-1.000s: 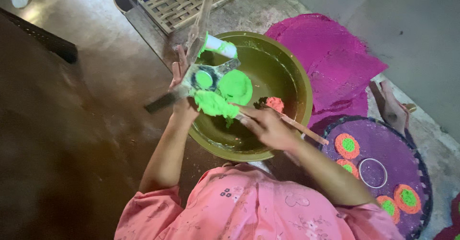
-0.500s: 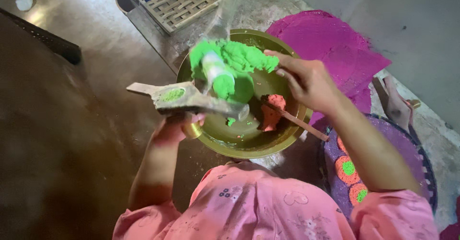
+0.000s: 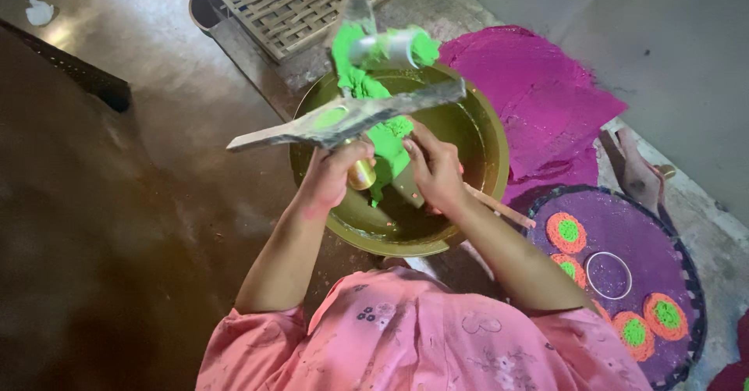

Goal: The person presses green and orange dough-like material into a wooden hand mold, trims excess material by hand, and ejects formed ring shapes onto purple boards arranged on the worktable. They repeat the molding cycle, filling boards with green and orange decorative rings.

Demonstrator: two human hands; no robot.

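Over one brass-coloured bowl (image 3: 476, 196) on the floor: one metal press tool (image 3: 347, 118), smeared with green dough (image 3: 367, 79). Left hand (image 3: 335, 174) closed round its handle; right hand (image 3: 435, 165) curled on its lower part. One wooden stick (image 3: 499, 207) on the bowl's right rim. Right: one purple tray (image 3: 624, 243), four orange-green rounds, one ring. Far: one woven mat (image 3: 296, 1), one pink sheet (image 3: 538, 94).

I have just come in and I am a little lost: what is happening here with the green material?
A person in a pink shirt holds a metal press tool over a brass-coloured bowl. The left hand grips the tool from below, while the right hand touches the bright green dough stuck on it. Beside them lies a round purple tray with orange-and-green pieces.
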